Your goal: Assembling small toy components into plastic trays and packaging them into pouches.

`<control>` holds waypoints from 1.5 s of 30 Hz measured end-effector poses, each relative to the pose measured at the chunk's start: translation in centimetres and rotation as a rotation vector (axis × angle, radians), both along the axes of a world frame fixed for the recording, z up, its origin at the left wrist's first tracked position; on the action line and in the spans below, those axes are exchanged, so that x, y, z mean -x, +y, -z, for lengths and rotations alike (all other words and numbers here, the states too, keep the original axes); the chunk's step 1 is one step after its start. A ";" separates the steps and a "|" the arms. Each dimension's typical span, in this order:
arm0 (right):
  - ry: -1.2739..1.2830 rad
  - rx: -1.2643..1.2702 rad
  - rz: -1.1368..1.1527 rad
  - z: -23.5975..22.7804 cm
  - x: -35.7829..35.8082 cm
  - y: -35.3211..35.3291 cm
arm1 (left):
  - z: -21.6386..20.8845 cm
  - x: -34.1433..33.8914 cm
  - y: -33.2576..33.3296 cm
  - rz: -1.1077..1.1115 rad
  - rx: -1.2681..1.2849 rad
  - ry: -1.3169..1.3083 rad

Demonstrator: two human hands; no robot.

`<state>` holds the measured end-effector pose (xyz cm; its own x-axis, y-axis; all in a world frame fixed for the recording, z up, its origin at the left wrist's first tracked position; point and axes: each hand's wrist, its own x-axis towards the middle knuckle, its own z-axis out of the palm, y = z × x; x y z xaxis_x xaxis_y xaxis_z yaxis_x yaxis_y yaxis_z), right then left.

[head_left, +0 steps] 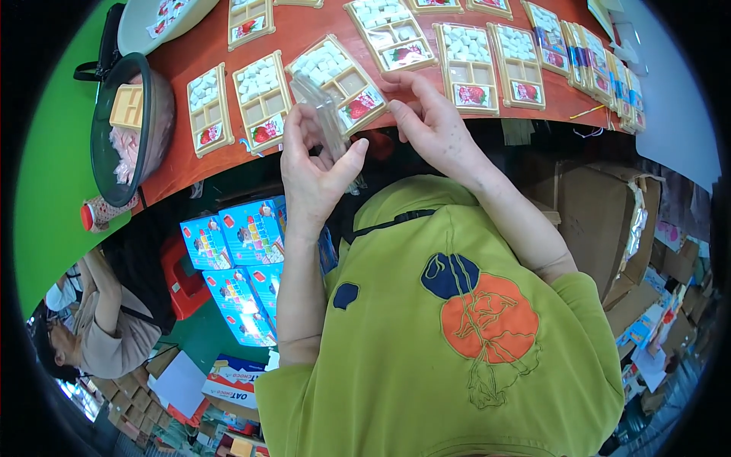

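Note:
My left hand [314,171] is closed around a stack of thin clear plastic covers [329,120], held upright at the table's front edge. Right behind them lies a cream plastic tray [352,82], set at a slant. White pillow-shaped pieces fill its far section, and a strawberry-printed card sits in a near one. Beside that tray's right edge is my right hand [430,122], thumb and forefinger apart with nothing between them. Whether its fingertips touch the tray I cannot tell. Similar filled trays flank it, including one on the left [263,99] and one on the right [467,65].
On the red table [171,171], a dark-rimmed tub [156,114] at the left holds an empty cream tray and wrappers. Stacked packed trays [590,65] stand at the far right. Below are blue printed boxes [247,232] and a cardboard carton [598,213]. A person [122,327] sits at the lower left.

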<state>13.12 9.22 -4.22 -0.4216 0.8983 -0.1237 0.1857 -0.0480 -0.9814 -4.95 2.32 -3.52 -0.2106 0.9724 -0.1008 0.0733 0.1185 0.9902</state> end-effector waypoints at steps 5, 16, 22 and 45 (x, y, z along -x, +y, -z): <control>0.012 0.057 0.009 -0.4 0.4 -0.3 | 0.0 0.2 0.1 -0.002 -0.017 0.002; 0.143 0.166 0.055 -0.2 0.2 -0.4 | 0.6 -0.1 0.2 -0.023 -0.020 0.259; 0.071 0.096 0.004 0.0 0.3 -0.8 | 0.7 -0.1 0.2 -0.030 -0.042 0.246; -0.582 -1.075 -0.055 3.8 8.2 5.7 | -0.1 0.6 0.2 0.028 0.004 -0.077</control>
